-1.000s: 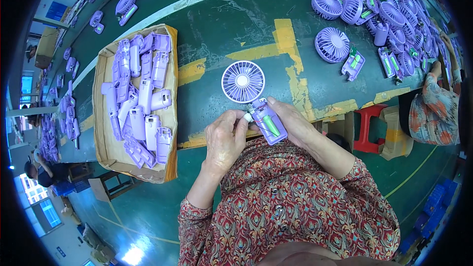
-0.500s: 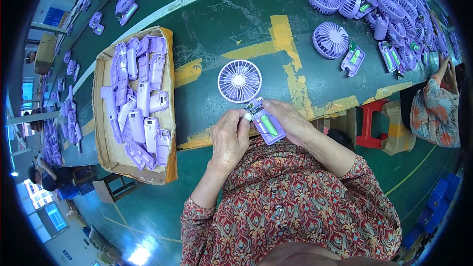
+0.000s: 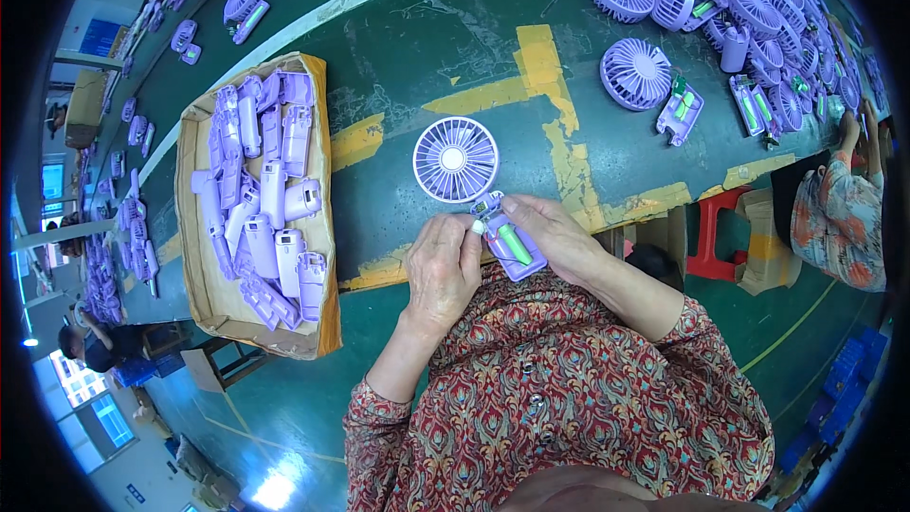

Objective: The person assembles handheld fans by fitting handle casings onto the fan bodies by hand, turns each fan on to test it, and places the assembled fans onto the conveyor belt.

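Handheld fan [image 3: 484, 201]: lay in front of the person at the near edge of the counter [image 3: 626, 152], right of the carton [image 3: 330, 308] of handle shells [image 3: 262, 245]; round grille [image 3: 455, 159] pointed away, open handle casing [image 3: 527, 269] toward the body.
Right hand [image 3: 561, 245]: held the handle casing from its right side, thumb near the neck.
Left hand [image 3: 441, 265]: thumb and forefinger narrowed together at the neck's left side; whether they pinched a part could not be told.
Weight: judged light; the green battery [image 3: 513, 244] probably carried much of the handle's mass.
Stiffness: casing and grille appeared to be rigid plastic, thin at the ribs.
Surface: smooth, likely slightly slippery.
Fragile points: exposed circuit board [image 3: 487, 208] at the neck, judged easily damaged; fine wiring was too small to make out.
Grip zone: casing side walls, clear of board and battery; grille ribs were poor places to press.
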`<state>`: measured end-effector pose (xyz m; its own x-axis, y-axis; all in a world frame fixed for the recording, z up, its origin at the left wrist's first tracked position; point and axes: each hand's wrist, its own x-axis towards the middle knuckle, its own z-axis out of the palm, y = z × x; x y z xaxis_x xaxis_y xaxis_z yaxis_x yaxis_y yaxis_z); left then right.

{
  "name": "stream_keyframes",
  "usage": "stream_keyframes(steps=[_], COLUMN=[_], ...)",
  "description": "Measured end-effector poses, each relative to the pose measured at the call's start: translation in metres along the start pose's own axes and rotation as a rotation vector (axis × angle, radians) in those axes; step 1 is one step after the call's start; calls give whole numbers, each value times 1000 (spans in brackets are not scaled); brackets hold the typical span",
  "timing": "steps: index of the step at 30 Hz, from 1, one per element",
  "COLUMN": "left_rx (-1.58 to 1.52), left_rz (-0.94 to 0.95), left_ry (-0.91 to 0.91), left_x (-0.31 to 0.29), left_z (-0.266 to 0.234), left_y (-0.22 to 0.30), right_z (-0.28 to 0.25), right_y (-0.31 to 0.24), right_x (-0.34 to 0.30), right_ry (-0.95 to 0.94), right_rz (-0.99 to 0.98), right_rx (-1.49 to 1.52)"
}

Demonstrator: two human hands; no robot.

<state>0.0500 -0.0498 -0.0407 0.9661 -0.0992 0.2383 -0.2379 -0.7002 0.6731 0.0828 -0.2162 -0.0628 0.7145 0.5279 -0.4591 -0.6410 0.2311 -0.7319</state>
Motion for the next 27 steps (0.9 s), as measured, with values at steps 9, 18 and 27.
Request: stream_keyframes(steps=[9, 18, 27], left_rx=[-51, -33, -16], left_rz=[37, 94, 120], left_ry=[33, 5, 4], left_x=[1, 4, 3], left_z=[2, -1, -1], left_y=[2, 3, 1], right_z=[6, 9, 7], right_y=[0, -4, -1], right_x=[0, -2, 0], right_ry=[63, 61, 57], right_rz=[-24, -12, -18], right_rx=[-40, -22, -35])
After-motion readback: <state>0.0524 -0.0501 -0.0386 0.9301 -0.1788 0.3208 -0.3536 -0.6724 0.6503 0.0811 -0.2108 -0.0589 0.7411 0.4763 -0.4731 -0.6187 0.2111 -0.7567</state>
